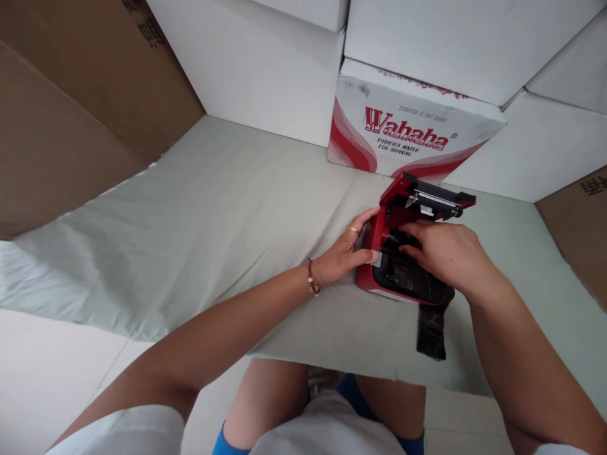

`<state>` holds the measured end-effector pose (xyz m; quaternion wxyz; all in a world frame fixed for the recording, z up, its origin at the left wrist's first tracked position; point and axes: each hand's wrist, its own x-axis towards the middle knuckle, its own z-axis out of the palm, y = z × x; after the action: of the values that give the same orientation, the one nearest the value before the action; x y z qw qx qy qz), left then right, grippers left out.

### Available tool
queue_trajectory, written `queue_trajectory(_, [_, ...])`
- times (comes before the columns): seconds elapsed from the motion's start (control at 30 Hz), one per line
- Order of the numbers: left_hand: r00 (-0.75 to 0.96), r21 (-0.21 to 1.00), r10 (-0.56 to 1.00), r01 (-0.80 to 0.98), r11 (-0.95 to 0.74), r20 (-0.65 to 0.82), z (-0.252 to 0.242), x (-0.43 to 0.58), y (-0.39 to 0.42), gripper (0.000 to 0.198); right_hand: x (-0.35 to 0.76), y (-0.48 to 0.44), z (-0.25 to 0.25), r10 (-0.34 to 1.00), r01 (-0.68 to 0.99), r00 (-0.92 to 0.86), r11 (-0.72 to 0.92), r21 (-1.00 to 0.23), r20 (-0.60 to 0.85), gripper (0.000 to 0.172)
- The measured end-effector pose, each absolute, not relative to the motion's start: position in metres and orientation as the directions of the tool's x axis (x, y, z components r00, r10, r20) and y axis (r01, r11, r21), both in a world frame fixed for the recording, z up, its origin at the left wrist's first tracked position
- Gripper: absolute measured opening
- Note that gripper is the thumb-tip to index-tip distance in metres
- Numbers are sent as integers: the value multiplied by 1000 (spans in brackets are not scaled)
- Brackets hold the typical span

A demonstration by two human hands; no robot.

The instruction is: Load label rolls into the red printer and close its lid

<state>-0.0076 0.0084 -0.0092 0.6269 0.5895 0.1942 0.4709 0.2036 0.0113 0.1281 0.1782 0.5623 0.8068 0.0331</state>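
A red and black machine that looks like a small label printer [374,278] stands on the cloth with its lid [436,194] raised. Along its left side my left hand [348,253] is closed, thumb on the front corner and fingers behind. My right hand [448,249] reaches in under the lid from the right, thumb and forefinger bent inside the dark compartment. What those fingertips hold, if anything, is hidden. From beneath the front right corner a black glossy strip or pouch [431,332] sticks out over the cloth.
Pale green cloth [227,215] covers the work surface, its front edge above my knees. A Wahaha water carton [403,126] stands just behind the machine. White boxes [265,69] are stacked along the back. Brown cardboard boxes [85,107] border the left and right sides.
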Motion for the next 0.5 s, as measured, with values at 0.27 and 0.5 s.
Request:
queue_trajectory(0.27, [493,930,791,-251,-271,363,-9,-13,10,73,203,7,122,973,970,-186,204,133,-135,38])
queue_trajectory(0.5, [471,925,801,-265,-271,369,-11,-11,10,74,218,2,113,995,956,-101,91,-280,-24,42])
